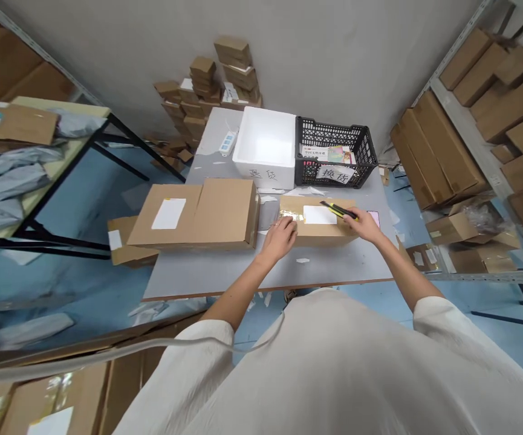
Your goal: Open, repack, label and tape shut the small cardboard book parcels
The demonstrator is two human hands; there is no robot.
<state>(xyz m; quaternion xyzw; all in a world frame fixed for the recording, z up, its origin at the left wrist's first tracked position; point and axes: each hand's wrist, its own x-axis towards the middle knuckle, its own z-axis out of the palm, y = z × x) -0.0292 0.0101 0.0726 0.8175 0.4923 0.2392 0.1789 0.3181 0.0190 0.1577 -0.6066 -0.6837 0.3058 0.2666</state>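
A taped cardboard box with a white label lies on the grey table in front of me. My left hand grips its left end, fingers curled over the edge near the shiny clear tape. In my right hand, closed around its handle, is a yellow and black utility knife. The knife points left, above the right part of the box and close to the label. Whether the blade touches the cardboard I cannot tell.
A larger labelled box stands left on the table. Behind are a white foam box, a black crate holding books, and a power strip. A phone lies right. Shelves with cartons stand at the right.
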